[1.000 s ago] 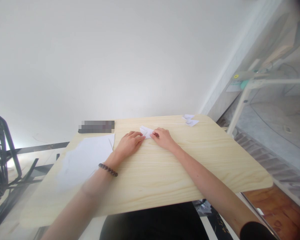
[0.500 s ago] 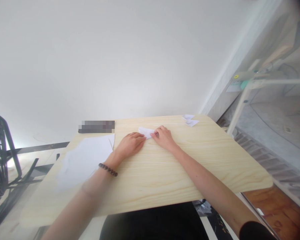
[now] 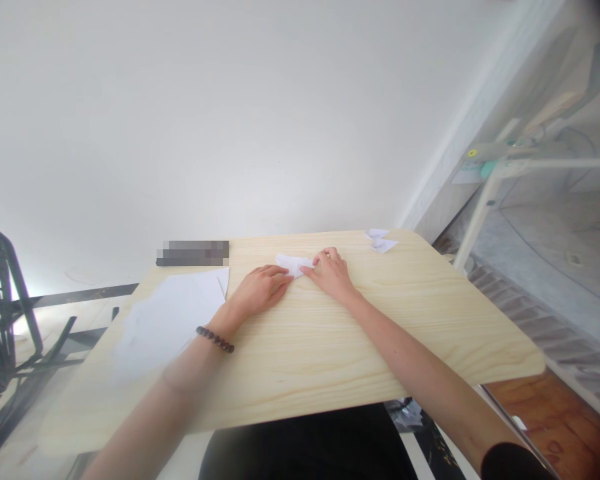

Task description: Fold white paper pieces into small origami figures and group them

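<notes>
A small folded piece of white paper (image 3: pixel 291 263) lies on the light wooden table (image 3: pixel 305 340) near its far edge. My left hand (image 3: pixel 257 289), with a dark bead bracelet on the wrist, lies flat with its fingers stretched out and its fingertips pressing the paper's near left edge. My right hand (image 3: pixel 333 274) is curled over the paper's right end, thumb and fingers pinching it. The part of the paper under my right hand is hidden.
White paper sheets (image 3: pixel 173 313) lie on the table's left side. Small folded paper pieces (image 3: pixel 380 241) sit at the far right corner. A dark flat object (image 3: pixel 193 253) lies at the far edge. A white wall stands behind. A black stand (image 3: pixel 0 307) is at the left.
My right hand's fingers have lifted and curled more over the paper's right end. The paper has shifted slightly left. My left hand has hardly moved.
</notes>
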`<state>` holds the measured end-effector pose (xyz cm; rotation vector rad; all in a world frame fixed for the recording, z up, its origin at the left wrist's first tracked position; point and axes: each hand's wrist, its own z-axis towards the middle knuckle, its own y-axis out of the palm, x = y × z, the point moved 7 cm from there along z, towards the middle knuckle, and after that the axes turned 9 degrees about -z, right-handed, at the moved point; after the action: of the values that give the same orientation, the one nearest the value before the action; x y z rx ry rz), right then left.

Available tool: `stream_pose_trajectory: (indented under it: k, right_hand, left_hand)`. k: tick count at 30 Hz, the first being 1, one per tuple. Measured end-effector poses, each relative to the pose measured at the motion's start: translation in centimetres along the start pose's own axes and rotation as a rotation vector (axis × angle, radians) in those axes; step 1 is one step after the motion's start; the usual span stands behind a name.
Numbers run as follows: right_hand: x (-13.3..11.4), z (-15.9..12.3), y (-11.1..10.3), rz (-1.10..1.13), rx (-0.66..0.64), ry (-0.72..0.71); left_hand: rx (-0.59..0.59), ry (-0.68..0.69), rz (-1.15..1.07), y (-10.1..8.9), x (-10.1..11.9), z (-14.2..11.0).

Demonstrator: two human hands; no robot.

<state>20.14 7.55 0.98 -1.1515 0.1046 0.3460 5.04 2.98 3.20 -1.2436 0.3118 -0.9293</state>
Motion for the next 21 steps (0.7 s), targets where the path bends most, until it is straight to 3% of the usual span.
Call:
stream_pose_trajectory:
  k: [9,21]
  right_hand:
    - [-1.2,0.0,0.1,0.063,-0.102,-0.174]
    - [-1.3,-0.1,0.3,0.001,-0.135,-0.150]
  left_hand:
    - [0.038,0.018,-0.054,-0.1,-0.1,-0.1]
    - [0.063,-0.009,-0.079,0.4,-0.6,0.1]
